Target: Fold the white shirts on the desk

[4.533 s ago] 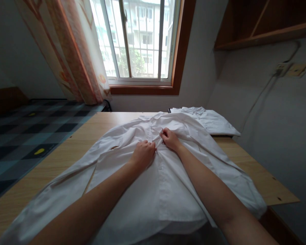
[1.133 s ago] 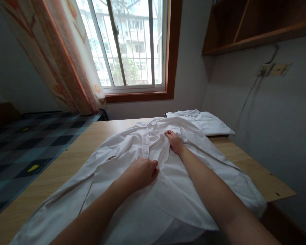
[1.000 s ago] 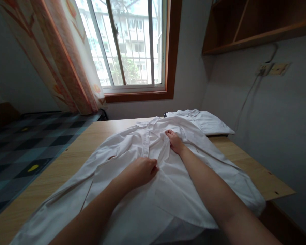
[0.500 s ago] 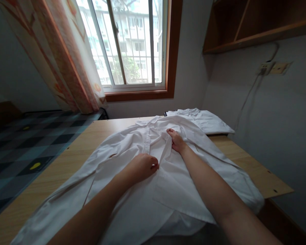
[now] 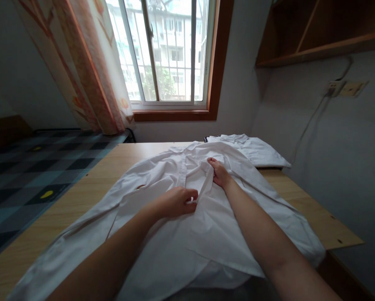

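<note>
A white shirt [image 5: 162,238] lies spread over the wooden table [image 5: 102,167], its collar toward the window and its near hem over the front edge. My right hand [image 5: 219,172] pinches the front edge of the shirt below the collar and lifts it a little. My left hand [image 5: 183,201] is lower and to the left, at the middle of the shirt front, its fingers curled and slightly parted beside the raised fold. Whether those fingertips grip any cloth is too small to tell.
Folded white clothing [image 5: 256,151] lies at the table's back right. A bed with a checked cover [image 5: 62,161] stands on the left. Behind are a curtain [image 5: 90,71] and a window [image 5: 171,54]. A wooden shelf [image 5: 325,48] and a socket with a cord [image 5: 334,88] are on the right wall.
The fingers of my left hand have parted slightly. My right hand keeps its hold on the shirt. The whole view has shifted a little.
</note>
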A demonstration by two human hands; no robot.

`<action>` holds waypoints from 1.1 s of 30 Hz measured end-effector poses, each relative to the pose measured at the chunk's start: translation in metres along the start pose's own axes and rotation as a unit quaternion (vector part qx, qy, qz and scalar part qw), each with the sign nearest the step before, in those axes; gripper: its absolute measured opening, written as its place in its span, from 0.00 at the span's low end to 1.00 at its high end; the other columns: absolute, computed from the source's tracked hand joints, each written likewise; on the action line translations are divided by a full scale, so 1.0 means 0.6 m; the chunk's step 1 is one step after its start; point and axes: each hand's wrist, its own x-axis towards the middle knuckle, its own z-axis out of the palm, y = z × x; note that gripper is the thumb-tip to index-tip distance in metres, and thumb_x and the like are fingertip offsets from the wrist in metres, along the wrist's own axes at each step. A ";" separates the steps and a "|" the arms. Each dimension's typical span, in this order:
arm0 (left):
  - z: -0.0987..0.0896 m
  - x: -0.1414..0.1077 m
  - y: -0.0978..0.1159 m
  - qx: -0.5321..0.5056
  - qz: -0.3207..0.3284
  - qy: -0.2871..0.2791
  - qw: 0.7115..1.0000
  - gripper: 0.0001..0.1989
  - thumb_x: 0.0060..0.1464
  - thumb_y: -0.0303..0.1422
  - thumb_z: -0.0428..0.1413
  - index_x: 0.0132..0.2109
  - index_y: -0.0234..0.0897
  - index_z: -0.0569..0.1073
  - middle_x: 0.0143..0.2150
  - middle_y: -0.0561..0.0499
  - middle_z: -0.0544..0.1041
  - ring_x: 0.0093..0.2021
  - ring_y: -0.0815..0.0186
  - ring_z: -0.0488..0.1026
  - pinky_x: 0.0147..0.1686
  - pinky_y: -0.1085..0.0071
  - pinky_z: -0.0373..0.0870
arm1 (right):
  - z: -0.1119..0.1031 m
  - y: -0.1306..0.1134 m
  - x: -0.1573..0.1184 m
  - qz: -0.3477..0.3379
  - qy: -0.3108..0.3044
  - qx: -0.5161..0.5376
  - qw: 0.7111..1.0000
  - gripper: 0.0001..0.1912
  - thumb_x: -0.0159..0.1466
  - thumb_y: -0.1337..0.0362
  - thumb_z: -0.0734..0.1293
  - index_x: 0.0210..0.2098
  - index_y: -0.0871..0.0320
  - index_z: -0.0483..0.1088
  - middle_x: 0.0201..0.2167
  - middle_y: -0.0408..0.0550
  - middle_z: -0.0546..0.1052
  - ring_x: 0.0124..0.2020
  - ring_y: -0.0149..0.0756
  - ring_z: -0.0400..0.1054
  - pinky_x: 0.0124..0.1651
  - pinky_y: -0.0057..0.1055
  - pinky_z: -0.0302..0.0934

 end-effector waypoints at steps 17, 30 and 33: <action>-0.004 0.005 -0.035 -0.091 -0.007 -0.011 0.996 0.13 0.55 0.41 0.56 0.34 0.36 0.77 0.22 0.57 0.67 0.24 0.72 0.60 0.26 0.74 0.54 | 0.002 -0.012 -0.009 0.033 -0.017 0.060 0.998 0.13 0.54 0.56 0.71 0.32 0.54 0.65 0.23 0.37 0.68 0.21 0.28 0.60 0.24 0.26 0.57; -0.002 0.004 -0.058 -0.365 -0.098 -0.115 0.919 0.26 0.49 0.57 0.56 0.31 0.36 0.69 0.24 0.57 0.61 0.26 0.72 0.56 0.26 0.75 0.54 | 0.005 -0.017 -0.014 0.046 -0.020 0.079 0.996 0.11 0.57 0.59 0.70 0.32 0.56 0.64 0.20 0.34 0.66 0.17 0.24 0.56 0.19 0.22 0.49; -0.001 0.007 -0.052 -0.377 -0.093 -0.108 0.915 0.25 0.46 0.56 0.58 0.32 0.35 0.71 0.24 0.58 0.62 0.26 0.72 0.57 0.26 0.75 0.53 | 0.004 -0.016 -0.013 0.048 -0.018 0.079 0.996 0.10 0.57 0.59 0.69 0.32 0.56 0.64 0.20 0.35 0.65 0.17 0.24 0.55 0.18 0.22 0.47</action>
